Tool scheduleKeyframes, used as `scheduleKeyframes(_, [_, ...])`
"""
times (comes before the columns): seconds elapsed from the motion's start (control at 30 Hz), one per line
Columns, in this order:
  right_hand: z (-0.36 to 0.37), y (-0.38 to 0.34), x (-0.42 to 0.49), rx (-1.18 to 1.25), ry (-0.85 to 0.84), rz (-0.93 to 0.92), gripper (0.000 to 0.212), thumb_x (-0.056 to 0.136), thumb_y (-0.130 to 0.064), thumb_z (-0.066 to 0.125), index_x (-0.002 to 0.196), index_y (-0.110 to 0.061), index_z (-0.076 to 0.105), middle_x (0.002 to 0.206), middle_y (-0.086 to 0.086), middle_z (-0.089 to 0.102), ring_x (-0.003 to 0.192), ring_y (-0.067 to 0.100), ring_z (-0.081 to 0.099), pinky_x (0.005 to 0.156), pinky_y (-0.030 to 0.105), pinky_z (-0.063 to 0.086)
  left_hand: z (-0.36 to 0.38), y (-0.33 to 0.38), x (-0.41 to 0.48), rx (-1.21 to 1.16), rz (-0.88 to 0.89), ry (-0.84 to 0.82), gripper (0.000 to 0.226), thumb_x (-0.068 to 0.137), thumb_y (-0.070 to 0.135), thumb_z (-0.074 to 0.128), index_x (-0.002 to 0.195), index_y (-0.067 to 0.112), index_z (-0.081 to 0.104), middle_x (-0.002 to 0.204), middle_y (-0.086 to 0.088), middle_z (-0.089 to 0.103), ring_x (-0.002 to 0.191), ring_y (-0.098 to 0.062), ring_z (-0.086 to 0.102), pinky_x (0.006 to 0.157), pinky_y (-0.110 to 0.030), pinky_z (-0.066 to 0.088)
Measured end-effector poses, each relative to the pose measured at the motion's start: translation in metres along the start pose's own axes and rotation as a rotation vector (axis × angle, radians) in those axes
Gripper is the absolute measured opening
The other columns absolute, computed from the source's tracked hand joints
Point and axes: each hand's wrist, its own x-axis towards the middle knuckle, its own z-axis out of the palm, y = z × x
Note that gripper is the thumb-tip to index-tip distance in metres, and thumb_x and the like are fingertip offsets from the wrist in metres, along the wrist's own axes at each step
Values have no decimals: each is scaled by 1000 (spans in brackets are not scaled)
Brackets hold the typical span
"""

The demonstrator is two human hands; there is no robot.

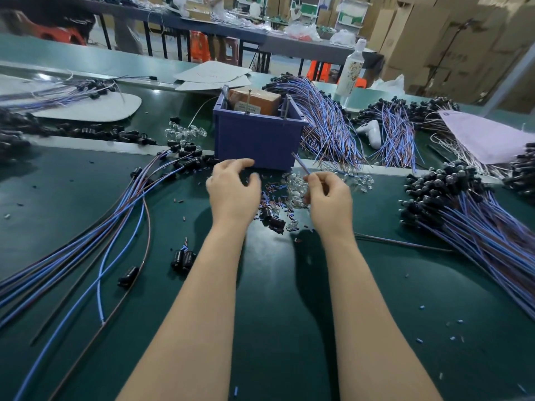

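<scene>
The right hand pinches a wire in its grip, slanting up-left toward the empty, loosely open left hand, bulbs between them.

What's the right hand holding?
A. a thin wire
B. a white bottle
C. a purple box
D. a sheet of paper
A: the right hand pinches a thin wire, whose end sticks up in front of the purple box.

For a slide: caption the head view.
Right hand pinches a wire, left hand open, beside clear bulbs before a purple bin.
</scene>
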Motion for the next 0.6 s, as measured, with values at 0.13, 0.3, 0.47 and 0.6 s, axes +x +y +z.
scheduleKeyframes(0.13, [8, -7, -4, 92, -76, -47, 18, 95, -11, 52, 81, -22, 53, 69, 0, 60, 65, 17, 58, 67, 32, 51, 10, 11, -9, -166, 113, -317, 21, 95, 26, 55, 102, 14, 71, 100, -6, 69, 93, -16, 63, 90, -28, 47])
scheduleKeyframes(0.3, [13, -12, -9, 232, -232, -28, 23, 96, -5, 50, 81, -22, 47, 77, 6, 62, 59, 7, 59, 57, 17, 49, 14, 15, -13, -518, -14, -317, 12, 96, 11, 52, 92, 11, 64, 80, -4, 68, 60, -5, 61, 55, -18, 51])
scheduleKeyframes(0.47, [14, -12, -14, -61, -313, -94, 8, 92, -12, 56, 93, -19, 52, 87, 2, 66, 83, 20, 63, 80, 30, 48, 8, 2, 2, -482, -49, -11, 18, 96, 13, 54, 81, 11, 65, 76, -2, 66, 64, -9, 60, 67, -26, 51])
scheduleKeyframes(0.6, [1, -2, -8, -378, -409, -77, 14, 91, -23, 59, 101, -14, 64, 78, -7, 56, 79, 14, 52, 65, 20, 32, -14, -9, 17, -912, -297, 418, 25, 98, 13, 51, 74, 19, 56, 70, 5, 62, 50, 4, 57, 57, -14, 49])
